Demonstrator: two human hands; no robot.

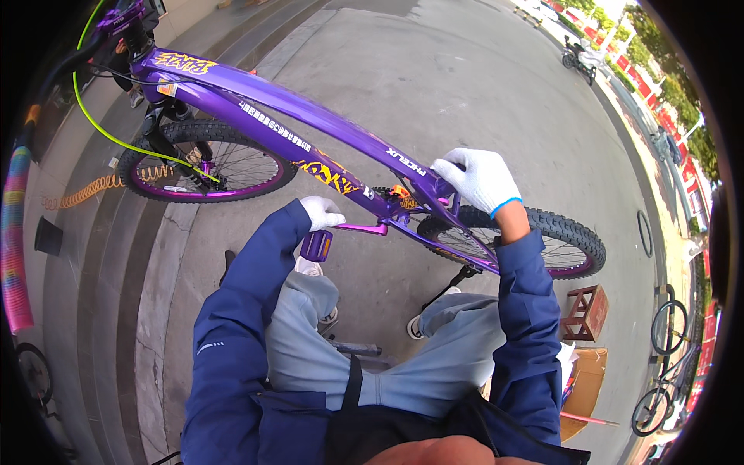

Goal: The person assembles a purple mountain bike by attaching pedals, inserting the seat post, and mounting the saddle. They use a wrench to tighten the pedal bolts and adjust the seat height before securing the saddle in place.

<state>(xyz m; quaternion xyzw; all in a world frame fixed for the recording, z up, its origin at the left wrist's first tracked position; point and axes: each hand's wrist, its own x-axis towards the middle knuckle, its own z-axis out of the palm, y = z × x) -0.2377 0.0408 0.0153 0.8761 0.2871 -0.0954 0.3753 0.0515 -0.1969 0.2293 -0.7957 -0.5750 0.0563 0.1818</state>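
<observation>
The purple mountain bike (287,128) stood on concrete ground (387,70) in front of a seated person, its front wheel (205,164) toward the left and its rear wheel (575,239) toward the right. The left hand (322,212), in a white knitted glove, was at the outer end of the pink crank arm (363,229), just above the purple pedal (316,246); its fingers were drawn narrowly together, though whether they gripped the arm I could not tell. The right hand (479,178), gloved alike, was at the upper end of the seat tube (435,186) — its fingers bent, with a small gap beside the thumb, and whatever lay beneath them hidden. A reddish-brown stool (585,313) and an open cardboard box (587,387) were at the person's right, while an orange coiled hose (85,193) stretched beside the front wheel, above the steps (101,310).
</observation>
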